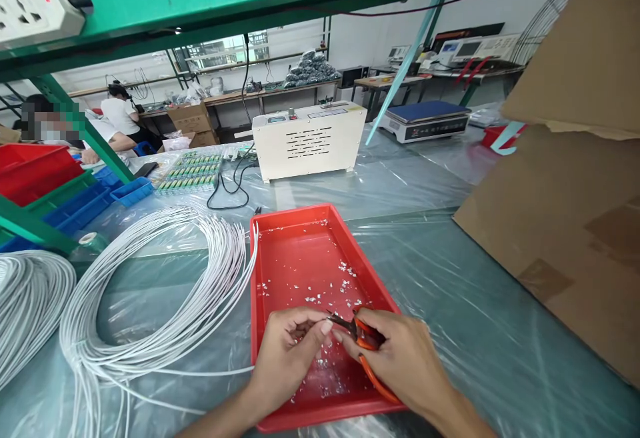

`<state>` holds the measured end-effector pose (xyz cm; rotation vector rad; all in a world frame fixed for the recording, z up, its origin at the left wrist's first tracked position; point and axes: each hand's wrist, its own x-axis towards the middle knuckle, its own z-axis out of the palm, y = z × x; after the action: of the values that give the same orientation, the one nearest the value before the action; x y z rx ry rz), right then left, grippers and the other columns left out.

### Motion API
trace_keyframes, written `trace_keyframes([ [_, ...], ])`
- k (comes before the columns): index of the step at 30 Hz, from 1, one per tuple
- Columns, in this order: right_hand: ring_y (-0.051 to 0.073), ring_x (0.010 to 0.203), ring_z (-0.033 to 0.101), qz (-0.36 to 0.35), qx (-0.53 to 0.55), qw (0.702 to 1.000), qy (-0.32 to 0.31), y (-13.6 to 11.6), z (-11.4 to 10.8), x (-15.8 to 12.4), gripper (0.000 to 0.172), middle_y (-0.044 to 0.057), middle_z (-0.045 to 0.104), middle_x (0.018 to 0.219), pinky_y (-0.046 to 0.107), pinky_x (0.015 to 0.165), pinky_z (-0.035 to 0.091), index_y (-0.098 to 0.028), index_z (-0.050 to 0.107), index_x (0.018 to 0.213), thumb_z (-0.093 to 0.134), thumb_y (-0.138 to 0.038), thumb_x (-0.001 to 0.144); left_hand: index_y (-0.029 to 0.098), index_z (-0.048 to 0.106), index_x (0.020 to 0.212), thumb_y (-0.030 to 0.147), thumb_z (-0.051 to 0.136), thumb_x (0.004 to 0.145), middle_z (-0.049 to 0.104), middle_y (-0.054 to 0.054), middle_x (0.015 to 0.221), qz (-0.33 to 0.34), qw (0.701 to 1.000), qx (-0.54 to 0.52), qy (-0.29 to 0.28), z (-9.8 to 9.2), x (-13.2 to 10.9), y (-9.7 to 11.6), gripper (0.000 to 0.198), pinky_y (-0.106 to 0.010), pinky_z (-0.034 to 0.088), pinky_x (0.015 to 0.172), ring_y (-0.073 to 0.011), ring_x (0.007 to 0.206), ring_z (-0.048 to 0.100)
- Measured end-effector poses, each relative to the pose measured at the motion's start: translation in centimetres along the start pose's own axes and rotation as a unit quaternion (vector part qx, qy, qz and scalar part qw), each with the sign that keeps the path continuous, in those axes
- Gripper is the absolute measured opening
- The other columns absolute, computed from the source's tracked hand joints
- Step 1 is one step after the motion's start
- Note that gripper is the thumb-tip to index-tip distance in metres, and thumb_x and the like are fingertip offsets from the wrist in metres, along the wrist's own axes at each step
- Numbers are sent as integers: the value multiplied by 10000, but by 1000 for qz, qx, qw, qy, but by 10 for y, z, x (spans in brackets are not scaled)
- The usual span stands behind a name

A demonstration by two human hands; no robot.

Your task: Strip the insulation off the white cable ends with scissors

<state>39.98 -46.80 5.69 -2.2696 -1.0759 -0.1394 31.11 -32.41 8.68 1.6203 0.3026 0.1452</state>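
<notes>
My left hand (285, 351) is closed in a pinch over the red tray (280, 225), holding the end of a thin white wire (210, 373) that runs off to the left. My right hand (405, 358) grips orange-handled cutters (367, 345), whose dark jaws meet my left fingertips. Small white bits of cut insulation (340, 278) lie scattered in the tray. A large loop of white wires (165, 291) lies on the plastic-covered table left of the tray.
A second white wire bundle (25, 305) lies at far left. A white machine box (307, 138) stands behind the tray. A cardboard box (565, 225) fills the right side. Red and blue bins (55, 185) sit at left. Another person (120, 115) sits at a far bench.
</notes>
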Motion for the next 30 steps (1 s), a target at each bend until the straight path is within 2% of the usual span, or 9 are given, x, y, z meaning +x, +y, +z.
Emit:
trace_keyframes([
  [5, 109, 400, 331, 2, 9, 1000, -10, -1, -2, 1, 428, -59, 367, 455, 233, 442, 195, -196, 266, 539, 504, -425, 812, 136, 649, 747, 320, 533, 816, 587, -5, 632, 6, 1000, 25, 2, 0, -3, -3, 228, -188, 384, 538, -93, 552, 476],
  [12, 109, 410, 361, -9, 19, 999, -24, -1, -4, 2, 390, -55, 386, 472, 234, 452, 202, -195, 283, 538, 505, -376, 803, 138, 631, 722, 300, 444, 867, 590, -15, 654, 55, 989, 131, -34, -2, -4, 3, 287, -186, 378, 543, -111, 606, 513],
  [16, 105, 407, 352, -6, 34, 999, -35, -1, -4, 1, 389, -60, 367, 467, 231, 454, 202, -194, 280, 533, 521, -367, 784, 129, 636, 726, 260, 475, 852, 617, -25, 652, 72, 986, 147, -38, -3, -3, 5, 242, -185, 395, 563, -118, 615, 540],
  [20, 101, 415, 315, 7, 52, 998, -46, -3, -4, 0, 381, -70, 323, 469, 224, 453, 191, -194, 247, 544, 511, -352, 769, 135, 655, 755, 203, 507, 832, 651, -35, 687, 127, 977, 169, -25, -4, -4, 2, 180, -187, 415, 606, -121, 633, 568],
  [24, 98, 413, 298, 10, 45, 998, -44, -2, -2, -1, 378, -73, 312, 471, 221, 458, 184, -191, 245, 545, 487, -361, 780, 136, 659, 836, 154, 454, 851, 667, -59, 754, 196, 952, 235, -27, -5, -5, 0, 206, -203, 411, 641, -134, 671, 579],
  [26, 99, 420, 321, 9, 34, 999, -39, -1, -2, 0, 366, -68, 338, 476, 222, 466, 186, -189, 260, 544, 484, -357, 781, 138, 651, 840, 167, 438, 860, 661, -57, 750, 186, 953, 238, -38, -5, -5, 0, 216, -206, 409, 639, -136, 669, 574],
  [30, 108, 442, 360, 1, 20, 999, -36, -1, -2, 1, 351, -54, 385, 488, 225, 479, 188, -186, 293, 545, 496, -352, 779, 145, 633, 753, 266, 423, 874, 621, -30, 659, 80, 978, 180, -65, -6, -5, 3, 271, -192, 396, 530, -118, 567, 530],
])
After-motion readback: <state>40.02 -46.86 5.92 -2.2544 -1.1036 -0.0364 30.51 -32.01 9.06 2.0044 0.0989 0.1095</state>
